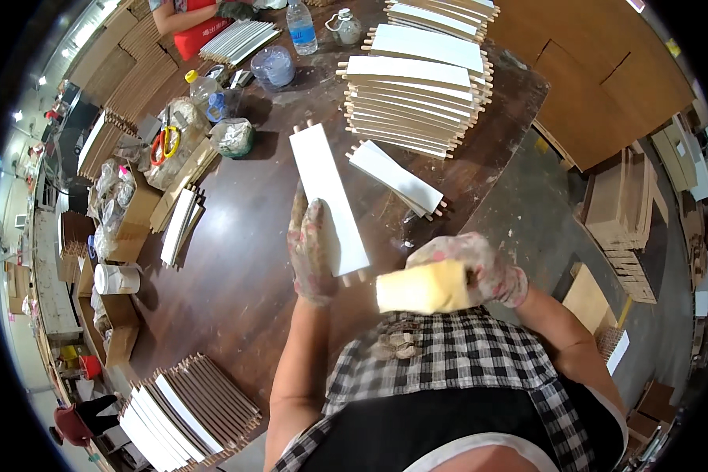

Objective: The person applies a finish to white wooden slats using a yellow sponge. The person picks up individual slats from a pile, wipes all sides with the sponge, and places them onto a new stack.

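White board: The white board [330, 200] is lying right in front of the person, over the brown table [228, 299]. Its long way is pointing away from the body and leaning a bit to the left at the far end. Wooden pegs [310, 123] are poking out of both short ends. I cannot tell if it is resting flat or tipping up.

Left hand: The gloved left hand [311, 256] is pinching the board's long left side, low down, with the thumb bending over the edge. I cannot tell how far the fingers are reaching under.

Right hand: The gloved right hand [480, 271] is squeezing the right end of a yellow pad [421, 289].

Yellow pad: It is looking soft and a bit blurry. It is pointing sideways, across the way the board is pointing. Its free end is sitting just beside the board's near end, to the right and a little closer to the body.

Nearer hand: The left hand is touching the board. The right hand is holding apart from it, so the pad is coming between them.

Loose boards: Two small white boards [396, 179] are lying partly crossed, to the right of the held one.

Big pile: More boards [409, 102] are standing farther off, past the loose ones.
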Tool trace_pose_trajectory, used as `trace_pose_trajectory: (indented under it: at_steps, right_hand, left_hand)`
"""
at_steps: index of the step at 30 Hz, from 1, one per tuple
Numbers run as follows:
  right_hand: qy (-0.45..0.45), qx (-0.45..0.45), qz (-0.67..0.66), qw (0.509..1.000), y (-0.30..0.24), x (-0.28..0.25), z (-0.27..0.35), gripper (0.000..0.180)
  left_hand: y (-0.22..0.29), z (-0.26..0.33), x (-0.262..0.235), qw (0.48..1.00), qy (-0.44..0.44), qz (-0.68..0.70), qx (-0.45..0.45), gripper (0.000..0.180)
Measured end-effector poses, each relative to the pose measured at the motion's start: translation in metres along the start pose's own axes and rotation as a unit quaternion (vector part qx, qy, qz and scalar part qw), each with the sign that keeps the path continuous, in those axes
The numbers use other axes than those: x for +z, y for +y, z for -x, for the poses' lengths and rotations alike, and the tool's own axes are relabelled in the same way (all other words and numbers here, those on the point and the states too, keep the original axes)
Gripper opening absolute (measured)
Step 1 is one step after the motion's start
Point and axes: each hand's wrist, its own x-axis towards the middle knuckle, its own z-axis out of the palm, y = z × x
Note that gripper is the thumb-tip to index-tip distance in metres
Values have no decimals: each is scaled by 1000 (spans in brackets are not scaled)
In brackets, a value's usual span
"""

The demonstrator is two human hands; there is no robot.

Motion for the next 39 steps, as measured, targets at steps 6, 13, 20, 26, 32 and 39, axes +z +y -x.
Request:
trace_pose_trajectory:
  at_steps: [6,13,20,26,32,39]
  right_hand:
    - [402,194,-143,883,-32,-30,-30,39]
    - [140,15,55,988,-23,32,-85,63]
    - [193,175,338,904,33,-39,-97,66]
    - [282,96,21,954,21,-49,-112,62]
    - [130,-86,203,967,25,34,-83,77]
    - [4,5,98,995,0,95,-40,61]
  left_hand:
    - [36,16,34,866,-102,469,-139,42]
    - [7,35,39,923,-227,307,-55,48]
    - [42,52,50,865,-143,387,-287,43]
    - [48,49,43,834,-143,446,-293,39]
    - [-4,34,30,911,-105,343,-202,50]
    - [5,33,47,850,-100,450,-254,39]
